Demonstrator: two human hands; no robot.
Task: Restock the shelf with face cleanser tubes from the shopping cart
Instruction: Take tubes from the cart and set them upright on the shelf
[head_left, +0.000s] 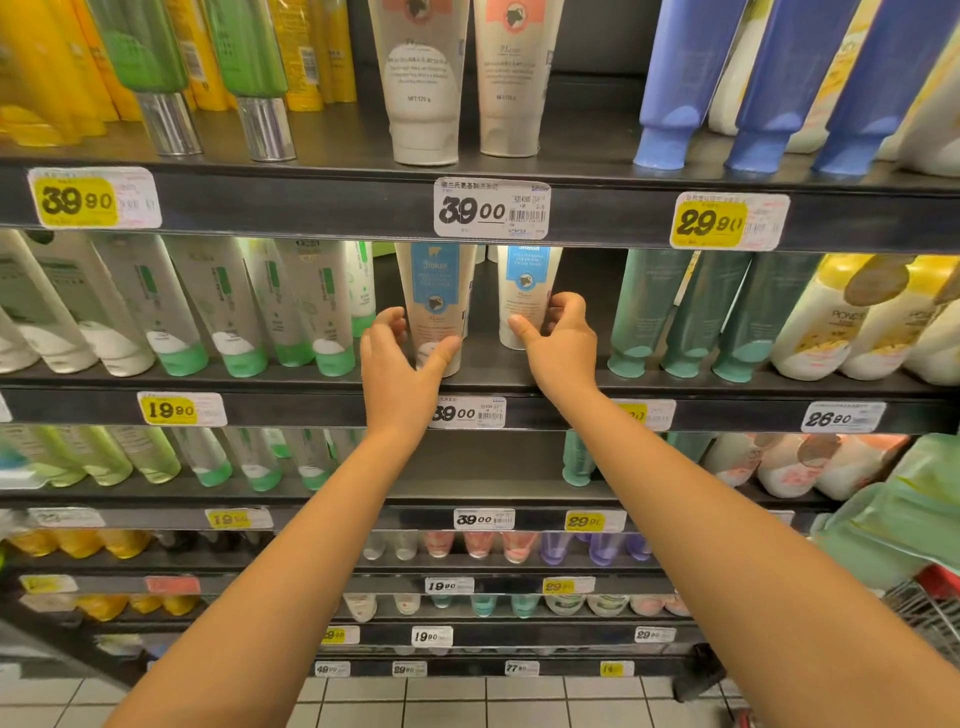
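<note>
Two white face cleanser tubes with blue labels stand cap-down on the second shelf (483, 382). My left hand (402, 358) curls around the lower part of the left tube (436, 301), thumb on its front. My right hand (558, 338) holds the right tube (527, 291), thumb on its front and fingers round its right side. Both tubes stand upright, with a dark gap between them. The shopping cart (930, 608) shows only as a wire corner with a red rim at the lower right.
White-and-green tubes (228, 312) fill the shelf left of my hands, teal tubes (691, 312) the right. Two white tubes with pink labels (426, 83) stand on the shelf above. A green bag (904, 519) lies over the cart. Tiled floor below.
</note>
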